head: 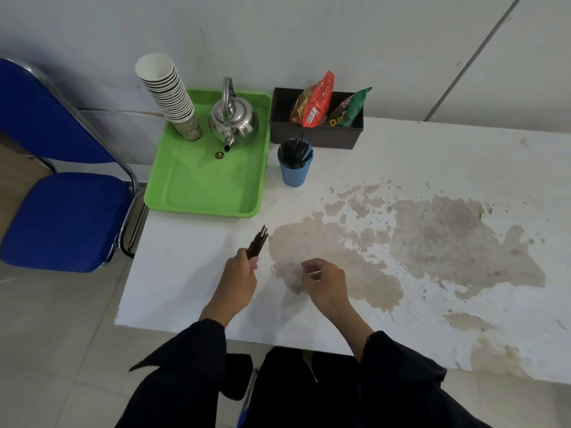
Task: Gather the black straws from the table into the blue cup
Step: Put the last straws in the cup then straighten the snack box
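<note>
A bundle of black straws, light, thin and prone to slipping apart, is clenched at its lower end by the left hand near the table's left edge. The right hand is loosely curled, holding nothing discernible. The blue cup, toward the far edge, already holds straws.

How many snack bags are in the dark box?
2: a red snack bag on the left side of the dark box, a green snack bag on the right. Others may be hidden below.
</note>
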A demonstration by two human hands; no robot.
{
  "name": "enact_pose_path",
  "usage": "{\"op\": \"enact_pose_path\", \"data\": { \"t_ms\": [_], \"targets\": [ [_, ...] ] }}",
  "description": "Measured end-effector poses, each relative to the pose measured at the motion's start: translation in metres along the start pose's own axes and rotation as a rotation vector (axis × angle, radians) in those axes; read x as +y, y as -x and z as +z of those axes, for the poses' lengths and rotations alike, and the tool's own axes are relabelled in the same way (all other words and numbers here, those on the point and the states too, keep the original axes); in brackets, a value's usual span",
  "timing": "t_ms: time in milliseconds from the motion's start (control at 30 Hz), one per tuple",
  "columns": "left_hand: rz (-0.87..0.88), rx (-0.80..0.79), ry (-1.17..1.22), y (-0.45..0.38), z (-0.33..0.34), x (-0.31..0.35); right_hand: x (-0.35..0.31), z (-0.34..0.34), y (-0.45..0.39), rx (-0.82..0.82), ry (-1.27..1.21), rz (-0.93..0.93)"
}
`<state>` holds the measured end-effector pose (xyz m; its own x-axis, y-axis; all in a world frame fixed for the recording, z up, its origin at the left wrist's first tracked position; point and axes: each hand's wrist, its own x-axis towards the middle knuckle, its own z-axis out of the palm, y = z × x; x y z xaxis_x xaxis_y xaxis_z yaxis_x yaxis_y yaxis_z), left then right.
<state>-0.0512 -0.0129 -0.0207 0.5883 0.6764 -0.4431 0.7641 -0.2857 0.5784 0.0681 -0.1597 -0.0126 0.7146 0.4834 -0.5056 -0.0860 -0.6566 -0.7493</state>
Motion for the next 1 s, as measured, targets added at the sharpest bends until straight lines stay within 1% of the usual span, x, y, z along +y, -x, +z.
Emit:
{"op": "enact_pose_path", "data": {
  "t_ms": [67,133,167,233,300,400,533,700,833,1000],
  "targets": [
    [-0.052,0.032,0.152,-0.001,-0.012,0.010,-0.003,0.003,0.002,-0.010,-0.094,0.062],
    [-0.089,0.104,0.305,-0.004,-0.025,0.026,-0.011,0.008,0.003,-0.036,-0.257,0.191],
    [-0.101,0.131,0.413,-0.007,-0.030,0.036,-0.016,0.011,0.003,-0.064,-0.381,0.276],
    [-0.107,0.159,0.670,-0.010,-0.042,0.057,-0.031,0.017,0.003,-0.147,-0.718,0.441],
    [-0.075,0.180,0.903,-0.013,-0.053,0.076,-0.048,0.021,0.004,-0.222,-1.005,0.535],
    [0.020,0.169,1.142,-0.016,-0.066,0.100,-0.074,0.019,0.004,-0.291,-1.255,0.574],
    [0.109,0.146,1.219,-0.016,-0.080,0.125,-0.103,0.010,0.005,-0.364,-1.441,0.531],
    [0.212,0.125,1.264,-0.009,-0.096,0.152,-0.137,-0.002,0.008,-0.461,-1.565,0.427],
    [0.256,0.082,1.281,0.002,-0.104,0.167,-0.160,-0.016,0.009,-0.458,-1.580,0.373],
    [0.288,0.089,1.215,0.015,-0.113,0.185,-0.181,-0.034,0.009,-0.446,-1.609,0.338]
  ]
}}
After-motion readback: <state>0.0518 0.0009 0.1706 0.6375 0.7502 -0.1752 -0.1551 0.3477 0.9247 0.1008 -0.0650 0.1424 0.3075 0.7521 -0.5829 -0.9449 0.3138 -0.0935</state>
